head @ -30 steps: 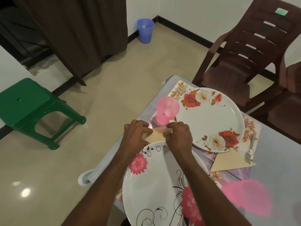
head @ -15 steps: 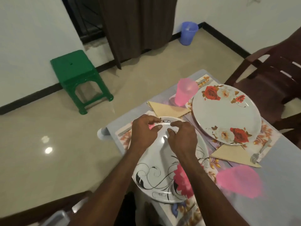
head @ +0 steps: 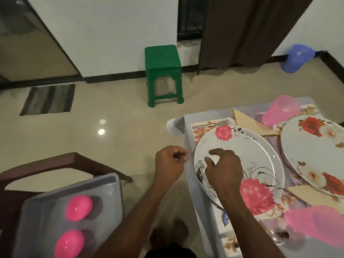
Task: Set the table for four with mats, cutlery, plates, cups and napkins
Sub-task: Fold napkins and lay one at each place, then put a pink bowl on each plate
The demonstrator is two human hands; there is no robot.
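Since the pink-flower plate [head: 240, 157] lying on its mat [head: 202, 132] at the table [head: 188, 146] corner looks stiff, glossy and breakable, rim grip seems safest, right hand [head: 223, 169] hovering loose-fingered above, left hand [head: 169, 162] curled, apparently holding nothing.

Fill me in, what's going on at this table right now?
A person is partway through setting the grey table. The right hand hovers over the white plate with pink flowers, fingers loosely curled and holding nothing. The left hand sits off the table edge, curled, apparently pinching something tiny. A metal fork, folded beige napkin and pink plastic cup are already laid. Two pink cups wait on a grey tray.
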